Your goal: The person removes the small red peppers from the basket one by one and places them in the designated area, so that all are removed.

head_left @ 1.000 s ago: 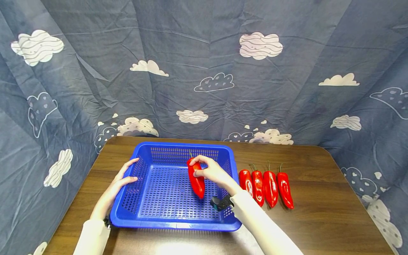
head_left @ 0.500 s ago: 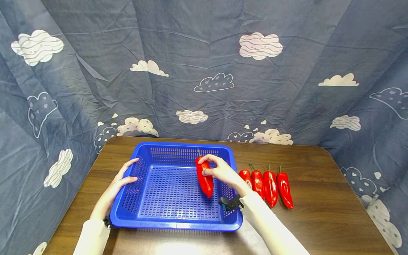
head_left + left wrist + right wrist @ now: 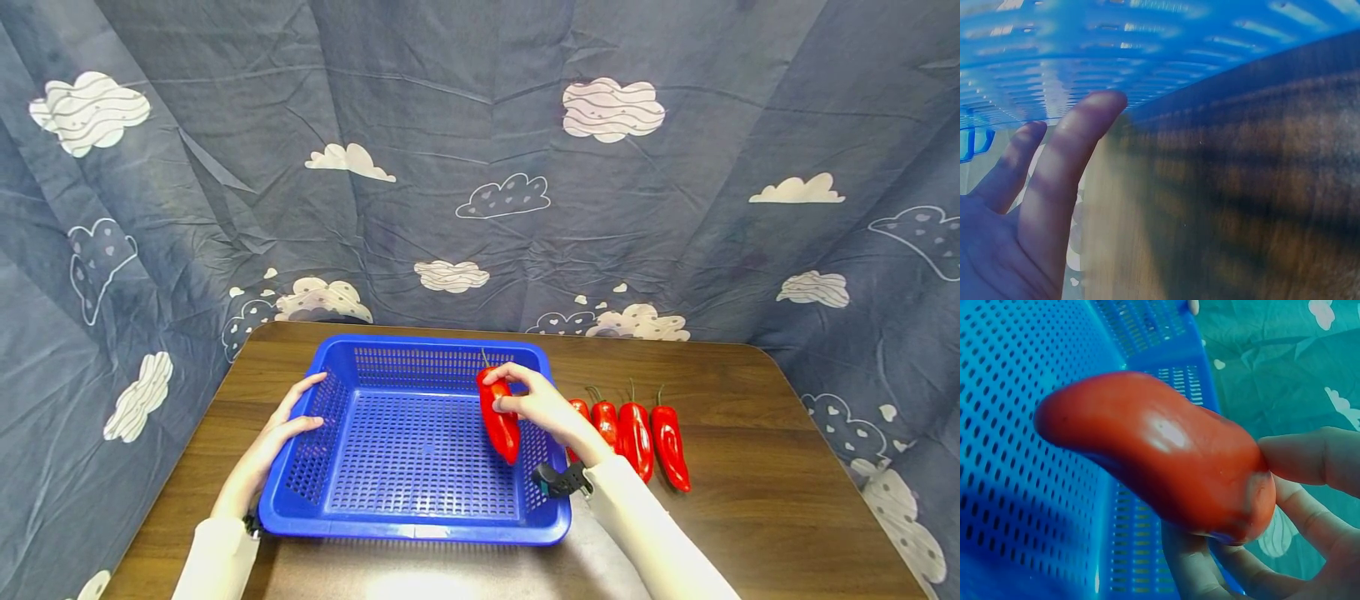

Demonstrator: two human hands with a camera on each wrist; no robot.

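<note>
A blue perforated plastic basket (image 3: 427, 531) stands on the wooden table. My left hand (image 3: 273, 437) grips its left rim, with digits reaching over the edge. In the left wrist view, fingers (image 3: 1054, 181) lie along the outside of the slotted wall. My right hand (image 3: 536, 404) pinches a glossy red chili pepper (image 3: 501, 429) near its stem end, thumb on one side and fingers on the other. The pepper is over the right part of the basket, tip toward me. In the right wrist view the pepper (image 3: 1160, 444) fills the middle, basket mesh behind it.
Several more red peppers (image 3: 670, 446) lie side by side to the right of the basket, some partly behind the right forearm. The wooden tabletop (image 3: 750, 483) stretches to the right. A dark blue curtain (image 3: 480, 242) with cloud prints hangs behind the table.
My right hand has moved to the right with the pepper, from nearer the basket's middle to its right wall. The left hand and the basket have hardly moved.
</note>
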